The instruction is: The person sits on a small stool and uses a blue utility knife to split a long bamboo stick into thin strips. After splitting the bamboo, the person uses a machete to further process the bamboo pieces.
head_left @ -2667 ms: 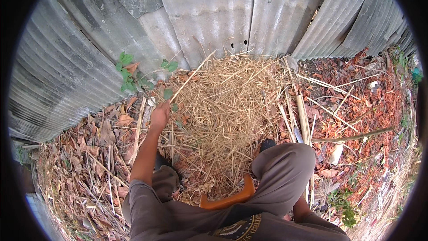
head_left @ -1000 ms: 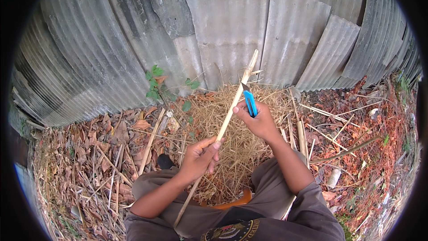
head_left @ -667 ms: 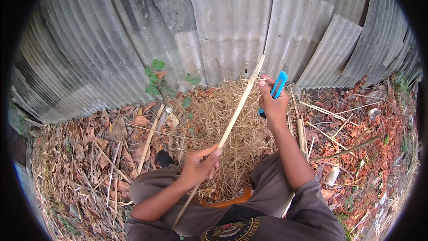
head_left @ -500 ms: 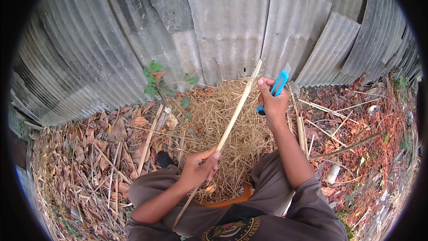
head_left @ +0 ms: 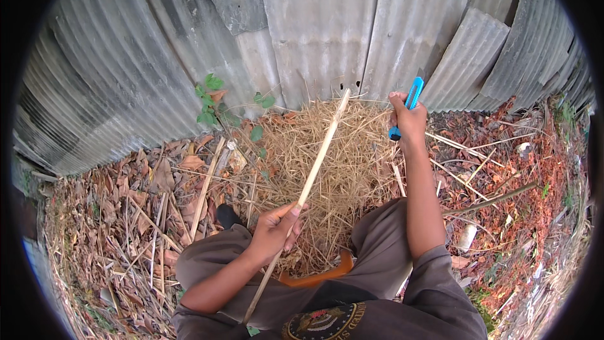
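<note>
My left hand point(head_left: 273, 233) is wrapped round a long pale wooden stick point(head_left: 319, 156). The stick slants from my lap up toward the wall, and its far end looks roughly whittled. My right hand point(head_left: 410, 119) grips a blue utility knife point(head_left: 414, 93), held up to the right of the stick and apart from it. A thin grey blade shows faintly beyond the knife's top. Beneath the stick, between my legs, lies a heap of straw-coloured shavings point(head_left: 340, 182).
A corrugated metal wall point(head_left: 321, 31) stands close ahead. A leafy green plant point(head_left: 207, 104) grows at its foot. Dry leaves point(head_left: 167, 179) and loose sticks point(head_left: 204, 192) cover the ground left; a thicker stick point(head_left: 494, 200) and a whitish cylinder point(head_left: 467, 238) lie right. Something orange point(head_left: 321, 274) curves between my thighs.
My right hand has moved with the knife away from the stick's far end, up and to the right. The stick has shifted slightly left in my left hand.
</note>
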Available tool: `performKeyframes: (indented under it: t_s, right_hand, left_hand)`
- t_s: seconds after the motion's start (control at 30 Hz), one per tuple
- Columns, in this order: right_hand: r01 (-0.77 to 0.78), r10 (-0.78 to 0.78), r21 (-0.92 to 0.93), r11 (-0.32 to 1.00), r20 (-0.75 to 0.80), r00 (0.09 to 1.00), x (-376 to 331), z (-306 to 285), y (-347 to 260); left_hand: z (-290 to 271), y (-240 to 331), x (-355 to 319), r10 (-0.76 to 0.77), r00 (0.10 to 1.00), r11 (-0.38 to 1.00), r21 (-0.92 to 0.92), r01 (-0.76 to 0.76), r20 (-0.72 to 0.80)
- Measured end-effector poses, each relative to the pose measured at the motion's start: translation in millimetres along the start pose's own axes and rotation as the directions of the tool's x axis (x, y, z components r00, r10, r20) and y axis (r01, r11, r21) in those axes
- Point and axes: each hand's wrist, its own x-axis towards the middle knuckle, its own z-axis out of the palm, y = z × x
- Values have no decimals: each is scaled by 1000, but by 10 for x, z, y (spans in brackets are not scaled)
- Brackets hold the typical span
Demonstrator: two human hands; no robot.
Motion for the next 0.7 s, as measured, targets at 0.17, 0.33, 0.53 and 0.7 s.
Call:
performKeyframes:
  t_s: [0.17, 0.33, 0.53, 0.7]
  right_hand:
    - [314, -108, -725, 613, 316, 943, 48, -71, 303]
    - [7, 150, -321, 947, 462, 874, -572, 491, 158]
    - [-306, 252, -4, 952, 579, 775, -981, 827, 240]
    - [-367, 263, 160, 917, 449, 854, -653, 770, 236]
  left_hand:
    - [-6, 165, 0, 8, 997, 999, -52, -12, -72]
    - [-50, 190, 47, 36, 995, 997, -70, -43, -92]
    - [-30, 67, 68, 2, 999, 993, -117, -7, -40]
    - [-84, -76, 59, -34, 999, 987, -156, 35, 7]
